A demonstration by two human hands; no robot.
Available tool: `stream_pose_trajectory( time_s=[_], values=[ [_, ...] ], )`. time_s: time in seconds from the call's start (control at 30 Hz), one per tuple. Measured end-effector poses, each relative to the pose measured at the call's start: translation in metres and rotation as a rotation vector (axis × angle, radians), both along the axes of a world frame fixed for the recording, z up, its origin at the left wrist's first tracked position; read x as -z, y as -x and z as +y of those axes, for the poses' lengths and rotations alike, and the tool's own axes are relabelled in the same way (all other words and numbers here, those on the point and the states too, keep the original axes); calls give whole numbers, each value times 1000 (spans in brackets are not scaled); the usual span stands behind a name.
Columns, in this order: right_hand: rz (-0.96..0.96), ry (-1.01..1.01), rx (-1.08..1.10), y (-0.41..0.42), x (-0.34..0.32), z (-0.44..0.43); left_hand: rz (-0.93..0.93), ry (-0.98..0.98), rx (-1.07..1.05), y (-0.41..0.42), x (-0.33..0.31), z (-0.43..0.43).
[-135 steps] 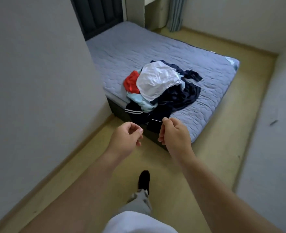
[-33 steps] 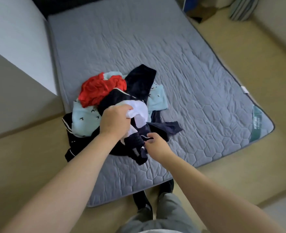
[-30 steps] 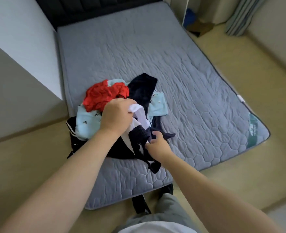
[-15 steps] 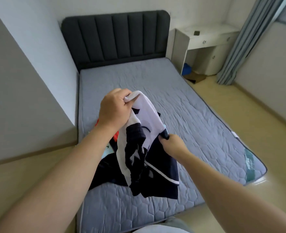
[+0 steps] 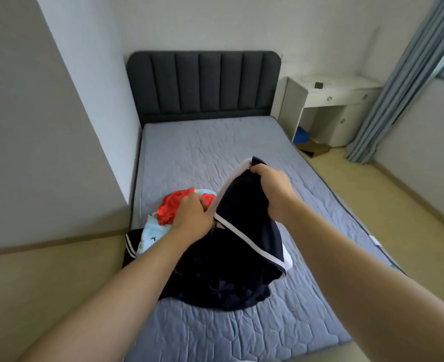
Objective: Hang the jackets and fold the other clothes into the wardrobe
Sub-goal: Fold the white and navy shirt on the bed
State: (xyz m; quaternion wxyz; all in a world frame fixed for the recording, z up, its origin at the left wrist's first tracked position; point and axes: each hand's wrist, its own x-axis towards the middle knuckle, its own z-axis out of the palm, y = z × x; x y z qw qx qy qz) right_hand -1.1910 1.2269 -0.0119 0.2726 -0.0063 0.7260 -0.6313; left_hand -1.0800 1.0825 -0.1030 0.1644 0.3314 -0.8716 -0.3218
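A navy garment with white trim [image 5: 241, 246] hangs over the near end of the grey mattress [image 5: 215, 150]. My right hand [image 5: 274, 190] grips its upper edge, raised above the bed. Lower down and to the left, my left hand [image 5: 192, 216] pinches the white-trimmed edge. Behind my left hand lies a pile with a red garment [image 5: 172, 206] on a light blue printed garment [image 5: 150, 233]. Another dark piece with white stripes [image 5: 130, 246] hangs over the bed's near left corner. The held garment hides part of the pile.
A dark padded headboard [image 5: 202, 84] stands at the far end of the bed. A white desk [image 5: 330, 95] and a grey curtain [image 5: 398, 82] are at the right. A grey wall panel [image 5: 45, 126] rises close on the left. Tan floor [image 5: 411, 205] runs along the bed's right side.
My right hand has risen and moved right with the navy garment's edge, while my left hand has dropped toward the pile. The garment's white side has turned away, and its navy side faces me.
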Motion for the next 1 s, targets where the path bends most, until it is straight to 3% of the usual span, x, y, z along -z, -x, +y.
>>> stream_pose_trajectory(
  time_s=[0.07, 0.17, 0.27, 0.37, 0.47, 0.53, 0.73, 1.0],
  values=[
    [-12, 73, 24, -2, -3, -7, -89, -101, 23, -3, 5, 0],
    [-56, 160, 56, -2, -2, -11, -255, -575, -12, -10, 4, 6],
    [-110, 195, 71, -4, 3, -14, -350, -665, -90, -20, -3, 8],
    [-158, 197, 88, -9, 5, -16, -511, -1024, 28, -31, 3, 4],
    [-168, 199, 106, -13, 7, -17, -362, -1446, 44, -31, 18, -2],
    [-171, 203, 105, -14, 10, -16, -166, -1574, 78, -26, 22, -4],
    [-182, 186, 122, -18, 22, -4, 67, -1459, 48, -11, 10, -17],
    [-140, 26, 8, -27, 51, 10, 362, -1262, -228, 17, -27, -46]
  ],
)
